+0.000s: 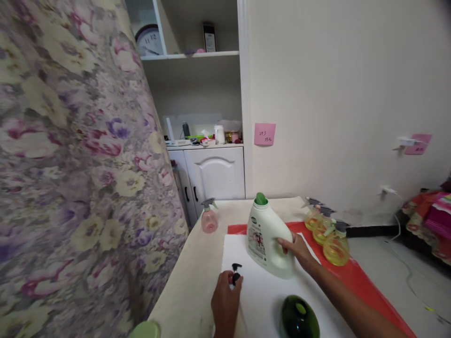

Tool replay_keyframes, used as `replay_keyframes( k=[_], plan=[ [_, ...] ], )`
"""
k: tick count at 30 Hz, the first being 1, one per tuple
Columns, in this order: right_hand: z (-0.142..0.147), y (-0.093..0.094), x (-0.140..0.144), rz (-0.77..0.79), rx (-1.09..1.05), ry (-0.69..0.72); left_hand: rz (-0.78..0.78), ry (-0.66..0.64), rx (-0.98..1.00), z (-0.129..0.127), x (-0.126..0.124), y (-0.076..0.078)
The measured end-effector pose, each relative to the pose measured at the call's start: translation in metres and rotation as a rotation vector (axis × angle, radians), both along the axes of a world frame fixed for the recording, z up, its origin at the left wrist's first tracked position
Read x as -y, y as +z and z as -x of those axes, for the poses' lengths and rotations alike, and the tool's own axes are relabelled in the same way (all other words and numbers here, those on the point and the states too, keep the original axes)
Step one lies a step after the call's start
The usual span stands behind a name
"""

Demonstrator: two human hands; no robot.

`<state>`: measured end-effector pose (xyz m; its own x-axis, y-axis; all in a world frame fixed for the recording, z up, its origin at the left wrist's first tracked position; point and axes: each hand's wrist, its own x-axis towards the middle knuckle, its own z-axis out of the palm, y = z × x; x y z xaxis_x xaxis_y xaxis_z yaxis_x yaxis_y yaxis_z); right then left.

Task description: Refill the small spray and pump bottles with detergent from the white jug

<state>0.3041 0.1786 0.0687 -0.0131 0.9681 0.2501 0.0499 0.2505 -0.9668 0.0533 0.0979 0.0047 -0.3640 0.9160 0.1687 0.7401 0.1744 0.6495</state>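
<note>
Jug [268,239] upright on white sheet [268,291], long axis vertical, green cap up; right hand [298,249] grasping its side. Left hand [225,300] clenched around black pump head [235,272], nozzle upward. Counted: one jug, three yellow sprayers [327,230], one pink sprayer [209,217].

Soft even daylight (blurred, warped edges)

A single head-worn view looks forward and slightly down from above the near edge of the tabletop [190,281]. Both forearms enter close at the bottom edge, while the white wall [334,94] and the shelf cabinet [197,70] stand farther back. A flowered curtain [70,164] hangs very near, filling the left.
</note>
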Motion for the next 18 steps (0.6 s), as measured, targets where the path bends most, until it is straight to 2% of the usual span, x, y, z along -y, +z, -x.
replay_keyframes(
  k=[9, 14, 18],
  plan=[
    [0.014, 0.001, -0.006, -0.001, 0.036, -0.120, -0.006, -0.004, 0.021, 0.003, 0.001, -0.003],
    [0.016, 0.018, -0.002, -0.021, 0.059, -0.166, 0.006, -0.008, 0.028, 0.004, -0.001, -0.004],
    [-0.001, 0.040, 0.009, -0.041, 0.092, -0.189, 0.004, -0.007, 0.040, 0.004, -0.003, -0.005]
  ],
)
